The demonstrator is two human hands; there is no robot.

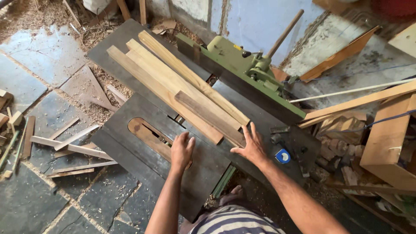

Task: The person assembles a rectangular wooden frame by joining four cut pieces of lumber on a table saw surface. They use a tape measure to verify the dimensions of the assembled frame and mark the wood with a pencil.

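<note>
Left hand (182, 149): open, fingers loosely together, palm down on the dark metal worktop (130, 113), at the edge of its oval slot (149, 136); holds nothing.
Right hand (251, 145): open, fingers spread wide, fingertips at the near end of the wooden planks (182, 84); grips nothing.
Planks: stacked lengthwise across the worktop, beside the green fence (242, 76).
Tape measure (282, 156): blue, just right of the right hand.
</note>
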